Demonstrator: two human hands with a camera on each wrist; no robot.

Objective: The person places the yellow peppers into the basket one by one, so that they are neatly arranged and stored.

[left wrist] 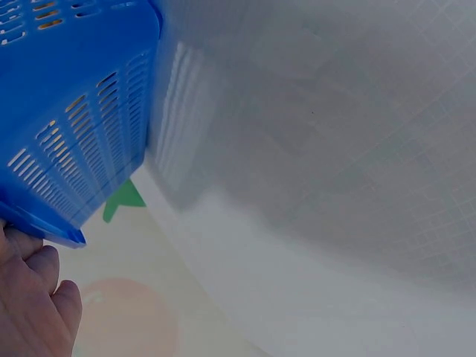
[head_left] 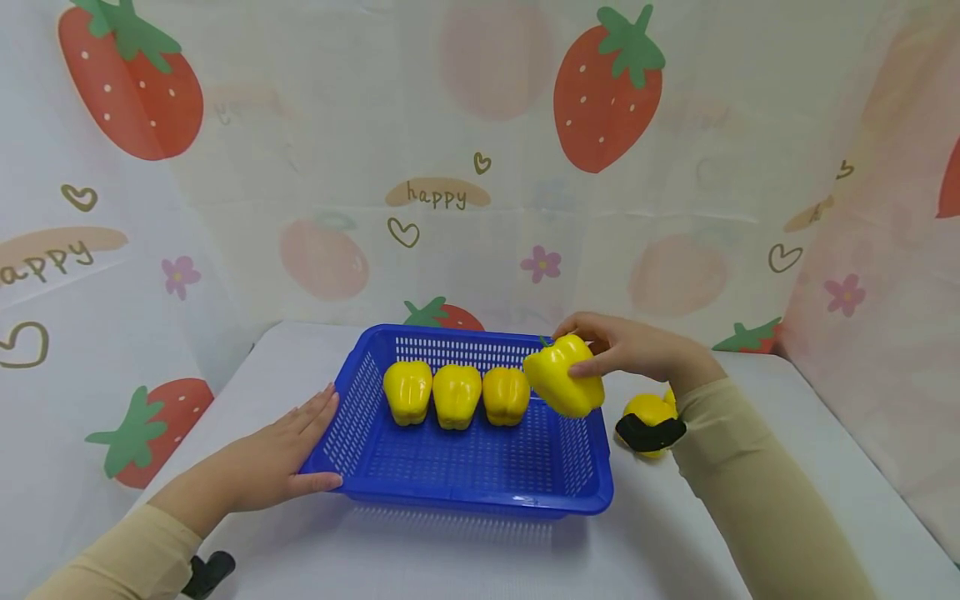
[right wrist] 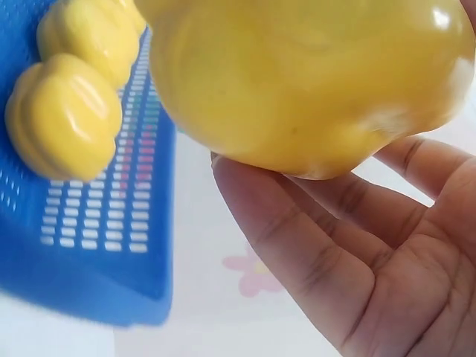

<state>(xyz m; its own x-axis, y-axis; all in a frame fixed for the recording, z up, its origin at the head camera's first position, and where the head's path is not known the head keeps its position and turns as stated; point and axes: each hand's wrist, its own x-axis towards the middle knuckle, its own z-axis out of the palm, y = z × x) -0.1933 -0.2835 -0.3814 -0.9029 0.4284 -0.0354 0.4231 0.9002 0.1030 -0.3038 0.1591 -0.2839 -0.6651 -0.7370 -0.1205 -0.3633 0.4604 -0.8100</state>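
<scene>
Fingers nearly straight, my left hand (head_left: 273,458) rests against the left edge of the blue basket (head_left: 450,462). Three yellow peppers (head_left: 457,398) sit toward its back edge; near the back right corner, my right hand (head_left: 637,354) grips a fourth pepper (head_left: 562,383) between thumb and bent fingers.

Plain beige long sleeves (head_left: 765,492) are being worn, with black rounded attachments (head_left: 651,433) being carried at both wrists.

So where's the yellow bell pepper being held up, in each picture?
Head: shiny, lobed yellow bell pepper, right of and below the middle.
Left wrist: I can't pick it out.
Right wrist: the pepper, big, top right, cut off.
Shared landmark: blue slotted plastic basket, low middle in head, left in both wrist pictures.
</scene>
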